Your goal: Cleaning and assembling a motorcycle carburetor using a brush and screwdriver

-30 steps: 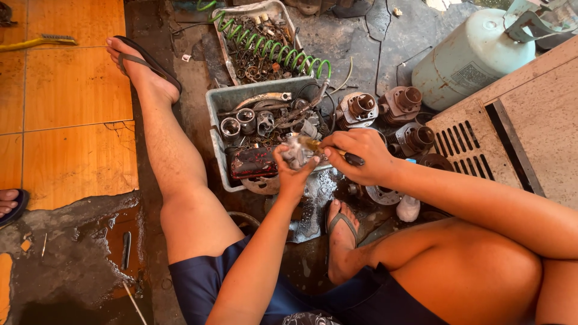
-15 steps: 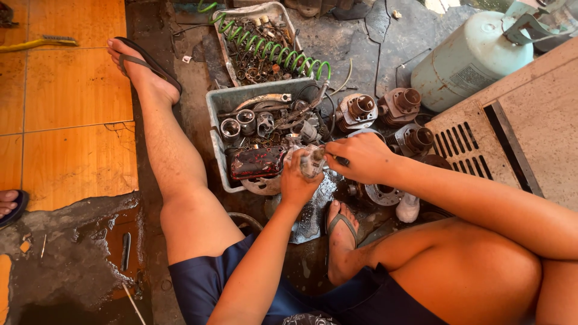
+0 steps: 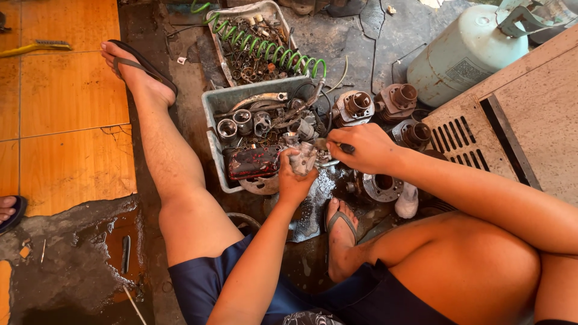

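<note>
Gripping a small grey metal part (image 3: 303, 157) firmly in the left hand (image 3: 293, 180), right hand (image 3: 363, 148) pinched shut on a thin tool (image 3: 337, 146), best kept square to it.

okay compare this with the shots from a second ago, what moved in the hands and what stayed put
The left hand keeps hold of the small grey metal part, which has turned a little in its grip. The right hand has shifted slightly, working a thin tool against the part. Nothing was let go. The grey tub of parts, green coiled hose, gas cylinder and both legs stayed as they were.
</note>
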